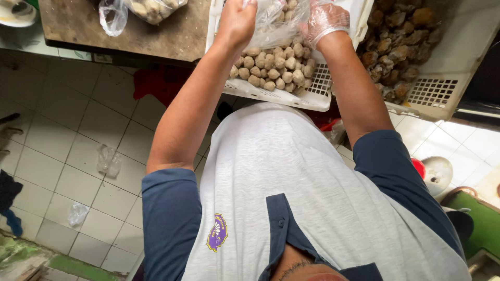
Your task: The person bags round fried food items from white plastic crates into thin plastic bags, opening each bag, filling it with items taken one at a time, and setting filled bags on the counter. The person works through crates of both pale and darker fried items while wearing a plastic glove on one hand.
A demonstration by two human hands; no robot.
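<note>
over the white crate (312, 96), left hand (237, 21) and gloved right hand (324, 21) pinch a clear bag (271, 28) (few meatballs inside), many meatballs (273, 67) left below.

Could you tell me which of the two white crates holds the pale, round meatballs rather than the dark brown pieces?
It is the left white crate, directly under both hands; its meatballs are pale and round, while the right crate holds darker, irregular brown pieces.

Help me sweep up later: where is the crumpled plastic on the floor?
Two crumpled plastic bits lie on the white tiled floor at the left of the head view, beside the person's left arm.
</note>
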